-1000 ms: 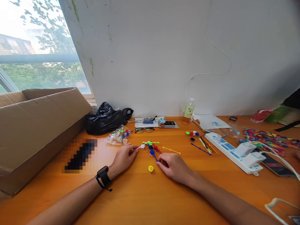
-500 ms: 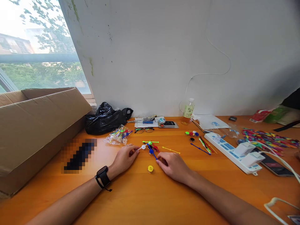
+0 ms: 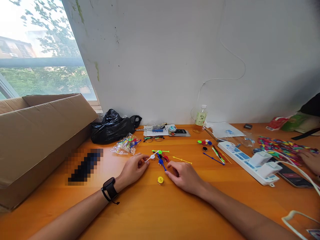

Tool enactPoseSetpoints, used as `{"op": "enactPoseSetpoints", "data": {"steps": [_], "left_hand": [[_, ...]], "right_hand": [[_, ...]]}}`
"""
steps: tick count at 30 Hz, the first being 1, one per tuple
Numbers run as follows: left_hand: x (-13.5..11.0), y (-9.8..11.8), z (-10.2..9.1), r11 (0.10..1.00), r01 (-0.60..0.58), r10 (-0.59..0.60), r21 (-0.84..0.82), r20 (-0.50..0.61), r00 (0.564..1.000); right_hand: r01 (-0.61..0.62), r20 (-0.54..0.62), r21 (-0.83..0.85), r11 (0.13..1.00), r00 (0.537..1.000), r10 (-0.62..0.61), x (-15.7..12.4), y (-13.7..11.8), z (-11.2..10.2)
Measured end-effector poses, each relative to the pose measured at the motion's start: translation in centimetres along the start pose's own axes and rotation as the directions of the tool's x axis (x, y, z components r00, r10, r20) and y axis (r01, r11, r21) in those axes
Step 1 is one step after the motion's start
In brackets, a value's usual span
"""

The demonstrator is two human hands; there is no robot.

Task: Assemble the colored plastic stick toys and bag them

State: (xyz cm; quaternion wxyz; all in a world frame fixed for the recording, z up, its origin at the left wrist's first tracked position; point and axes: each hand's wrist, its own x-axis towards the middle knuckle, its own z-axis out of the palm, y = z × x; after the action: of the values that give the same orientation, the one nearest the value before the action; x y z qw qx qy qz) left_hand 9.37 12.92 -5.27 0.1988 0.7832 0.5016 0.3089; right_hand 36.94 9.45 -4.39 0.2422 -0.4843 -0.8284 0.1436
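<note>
Left hand [image 3: 132, 169] pinched the thin end of the white stick [image 3: 151, 156] between thumb and forefinger, with its round head pointing at the small cluster in the middle of the table [image 3: 155, 213]. Right hand [image 3: 183, 175] had its fingertips pressed together on the near end of the blue stick [image 3: 162, 163], as far as I could tell; the contact was tiny in view. Both sticks lay low on the wood, meeting by the green stick [image 3: 160, 151] and the red piece [image 3: 165, 157]. The yellow cap [image 3: 160, 180] sat loose between my hands, touching neither. My read was mid-assembly, with heads being lined up at the hub. The next move would call for fine alignment, light pressure and no bumping the cluster. The yellow stick [image 3: 182, 160] lay just right of it, and the bag of spare pieces [image 3: 126, 144] behind my left hand. Writing: the bottle [image 3: 200, 119] label had green characters, too small to read. Nothing on the power strip [image 3: 246, 160] was legible. Another person's hand [image 3: 310, 160] was at the far right.
</note>
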Motion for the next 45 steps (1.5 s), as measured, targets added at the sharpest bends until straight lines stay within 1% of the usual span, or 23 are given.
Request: {"op": "enactPoseSetpoints", "data": {"steps": [6, 8, 10, 12, 13, 14, 15, 16, 17, 19, 21, 23, 25, 29, 32, 37, 40, 42, 45], "left_hand": [[-0.1, -0.2, 0.1, 1.0, -0.006, 0.005, -0.028, -0.01, 1.0], [0.0, -0.3, 0.1, 0.999, -0.022, 0.02, -0.045, -0.036, 0.999], [0.0, -0.3, 0.0, 0.997, -0.052, 0.047, -0.048, -0.096, 0.994], [-0.1, 0.1, -0.2, 0.993, -0.11, 0.101, -0.037, -0.189, 0.977], [-0.2, 0.3, -0.4, 0.987, -0.156, 0.146, -0.027, -0.235, 0.961], [-0.4, 0.6, -0.5, 0.976, -0.215, 0.203, -0.017, -0.265, 0.943], [-0.6, 1.0, -0.6, 0.959, -0.282, 0.269, -0.008, -0.271, 0.924], [-0.9, 1.4, -0.7, 0.936, -0.351, 0.34, -0.005, -0.245, 0.908], [-1.2, 1.8, -0.8, 0.909, -0.416, 0.407, -0.01, -0.193, 0.893], [-1.7, 2.6, -0.8, 0.861, -0.507, 0.505, -0.033, -0.056, 0.861], [-2.0, 3.2, -0.7, 0.834, -0.549, 0.552, -0.055, 0.059, 0.832], [-2.1, 3.5, -0.6, 0.824, -0.561, 0.566, -0.077, 0.127, 0.814], [-2.1, 3.6, -0.6, 0.825, -0.556, 0.565, -0.098, 0.144, 0.813], [-1.9, 3.4, -0.6, 0.841, -0.528, 0.54, -0.113, 0.137, 0.831], [-1.9, 3.2, -0.5, 0.856, -0.508, 0.517, -0.1, 0.184, 0.836], [-1.7, 3.2, -0.3, 0.86, -0.505, 0.508, -0.074, 0.228, 0.831], [-1.7, 3.4, -0.3, 0.858, -0.508, 0.509, -0.068, 0.228, 0.83], [-1.7, 3.3, -0.3, 0.86, -0.506, 0.508, -0.069, 0.223, 0.832], [-1.8, 3.3, -0.3, 0.861, -0.503, 0.505, -0.073, 0.22, 0.834]], "right_hand": [[-0.037, -0.058, -0.033, 0.999, 0.998, 0.035, 0.3, 0.7, -0.4], [-0.059, -0.083, -0.043, 0.997, 0.995, 0.055, 0.5, 1.1, -0.6], [-0.092, -0.108, -0.066, 0.994, 0.991, 0.084, 0.7, 1.7, -1.0], [-0.126, -0.126, -0.108, 0.986, 0.986, 0.113, 1.0, 2.5, -1.6], [-0.136, -0.131, -0.138, 0.981, 0.984, 0.118, 1.2, 3.0, -2.0], [-0.141, -0.134, -0.174, 0.974, 0.984, 0.119, 1.3, 3.5, -2.3], [-0.145, -0.129, -0.213, 0.966, 0.984, 0.12, 1.4, 4.0, -2.5], [-0.154, -0.114, -0.246, 0.957, 0.985, 0.13, 1.5, 4.5, -2.7], [-0.169, -0.092, -0.267, 0.949, 0.984, 0.15, 1.6, 4.9, -2.9], [-0.201, -0.047, -0.282, 0.938, 0.98, 0.195, 1.7, 5.4, -2.9], [-0.213, -0.022, -0.278, 0.936, 0.976, 0.216, 1.8, 5.6, -2.7], [-0.209, -0.016, -0.283, 0.936, 0.977, 0.213, 1.7, 5.6, -2.6], [-0.208, -0.016, -0.291, 0.934, 0.977, 0.213, 1.7, 5.5, -2.7], [-0.215, -0.015, -0.304, 0.928, 0.975, 0.221, 1.6, 5.6, -2.8], [-0.21, -0.018, -0.311, 0.927, 0.976, 0.215, 1.6, 5.4, -2.8], [-0.236, -0.078, -0.313, 0.92, 0.972, 0.223, 1.8, 4.4, -3.1], [-0.203, -0.111, -0.322, 0.925, 0.978, 0.177, 1.7, 3.9, -3.4], [-0.173, -0.097, -0.328, 0.929, 0.984, 0.149, 1.7, 4.0, -3.5], [-0.168, -0.06, -0.328, 0.93, 0.986, 0.157, 1.5, 4.8, -3.2]]}}
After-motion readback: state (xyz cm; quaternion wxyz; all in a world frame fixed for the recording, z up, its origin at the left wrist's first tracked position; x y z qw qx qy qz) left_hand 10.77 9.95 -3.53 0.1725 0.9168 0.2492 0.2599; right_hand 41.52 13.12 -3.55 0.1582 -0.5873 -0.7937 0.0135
